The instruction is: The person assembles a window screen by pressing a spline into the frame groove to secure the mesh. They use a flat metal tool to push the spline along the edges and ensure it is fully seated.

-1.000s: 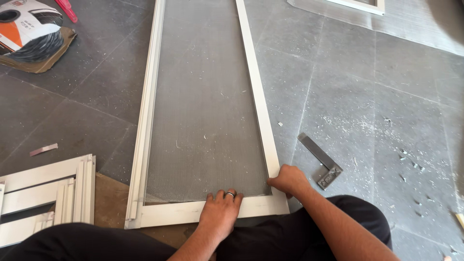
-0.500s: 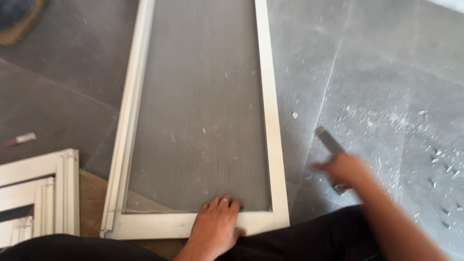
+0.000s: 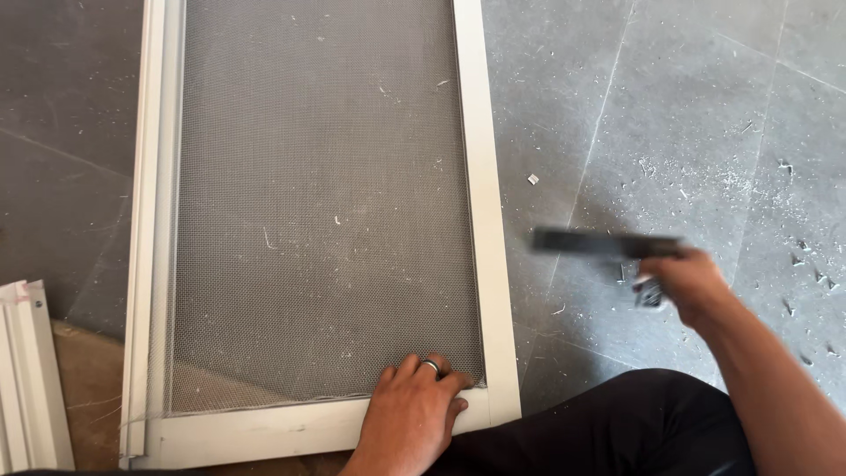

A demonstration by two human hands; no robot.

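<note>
Window-screen frame (image 3: 480, 220), white, flat on grey tile floor (image 3: 687, 115), long axis running away from the knees. Nearest: left hand (image 3: 410, 419), fingers spread, palm down on the bottom rail, fingertips on grey mesh (image 3: 317, 203) close to the right corner. Farther right, off the frame: right hand (image 3: 692, 282) closed around a blurred metal try square (image 3: 608, 245), blade pointing left toward the right rail.

Single head-worn view, steeply downward and close over white screen frame (image 3: 480, 203) on grey tiled floor (image 3: 687, 115).
</note>
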